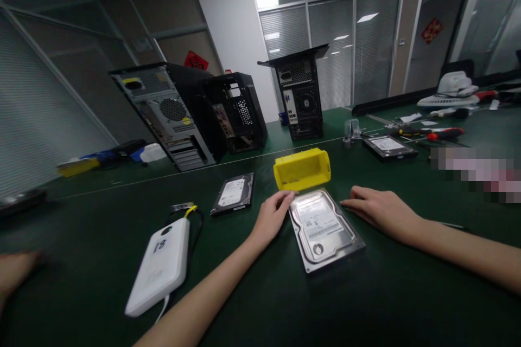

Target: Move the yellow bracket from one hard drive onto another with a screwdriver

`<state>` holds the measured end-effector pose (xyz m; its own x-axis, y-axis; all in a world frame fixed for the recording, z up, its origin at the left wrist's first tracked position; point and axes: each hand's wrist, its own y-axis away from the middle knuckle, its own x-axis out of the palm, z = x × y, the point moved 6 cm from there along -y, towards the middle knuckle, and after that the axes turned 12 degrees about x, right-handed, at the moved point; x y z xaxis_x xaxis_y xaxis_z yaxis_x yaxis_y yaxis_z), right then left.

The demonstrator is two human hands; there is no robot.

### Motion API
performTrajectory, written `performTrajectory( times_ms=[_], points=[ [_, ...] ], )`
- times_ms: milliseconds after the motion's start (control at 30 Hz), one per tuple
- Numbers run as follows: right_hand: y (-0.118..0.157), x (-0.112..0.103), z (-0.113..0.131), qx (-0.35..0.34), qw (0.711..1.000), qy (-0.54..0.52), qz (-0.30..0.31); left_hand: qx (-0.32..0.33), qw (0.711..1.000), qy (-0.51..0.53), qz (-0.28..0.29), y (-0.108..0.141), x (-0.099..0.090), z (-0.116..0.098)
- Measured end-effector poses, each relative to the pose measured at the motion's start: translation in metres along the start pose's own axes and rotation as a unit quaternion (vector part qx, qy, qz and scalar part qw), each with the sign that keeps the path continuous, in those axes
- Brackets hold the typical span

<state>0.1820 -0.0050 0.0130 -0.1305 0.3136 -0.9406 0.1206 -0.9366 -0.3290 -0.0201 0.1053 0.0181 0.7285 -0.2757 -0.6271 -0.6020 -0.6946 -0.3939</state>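
A silver hard drive [319, 222] with a white label lies flat on the green table, directly before me. My left hand [273, 216] rests at its upper left corner, fingers reaching forward and fingertips touching or nearly touching the edge. To the drive's right, my right hand [378, 210] lies on the table, apart from it, fingers stretched out and nothing in them. Just beyond the drive a yellow plastic bin [303, 169] sits on its side, its opening towards me. Another hard drive [234, 193], black-edged with a white label, lies left of my left hand.
A white power bank [160, 263] marked 18 lies at left with cables. Computer cases [175, 111] stand behind, another case [301, 97] further right. A third hard drive [388, 146] and screwdrivers [443, 133] lie at right. Another person's hand [18, 272] shows at far left.
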Motion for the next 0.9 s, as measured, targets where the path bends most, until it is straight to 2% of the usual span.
performTrajectory(
  times_ms=[167, 300, 500, 900],
  points=[
    [0.0008, -0.0033, 0.0025, -0.021, 0.999, 0.023, -0.022, 0.006, 1.000, 0.000, 0.003, -0.0010, 0.0004, 0.0010],
    [0.0016, -0.0038, 0.0037, -0.026, 0.999, 0.024, -0.016, 0.010, 1.000, 0.005, 0.001, -0.0006, 0.0008, 0.0009],
    [0.0021, -0.0041, 0.0002, -0.008, 1.000, -0.006, -0.029, 0.023, 1.000, 0.012, -0.002, -0.0004, 0.0017, -0.0014],
    [0.0031, -0.0043, 0.0070, -0.010, 0.999, -0.037, -0.009, 0.022, 1.000, 0.009, 0.007, 0.0003, 0.0026, -0.0014]
  ],
)
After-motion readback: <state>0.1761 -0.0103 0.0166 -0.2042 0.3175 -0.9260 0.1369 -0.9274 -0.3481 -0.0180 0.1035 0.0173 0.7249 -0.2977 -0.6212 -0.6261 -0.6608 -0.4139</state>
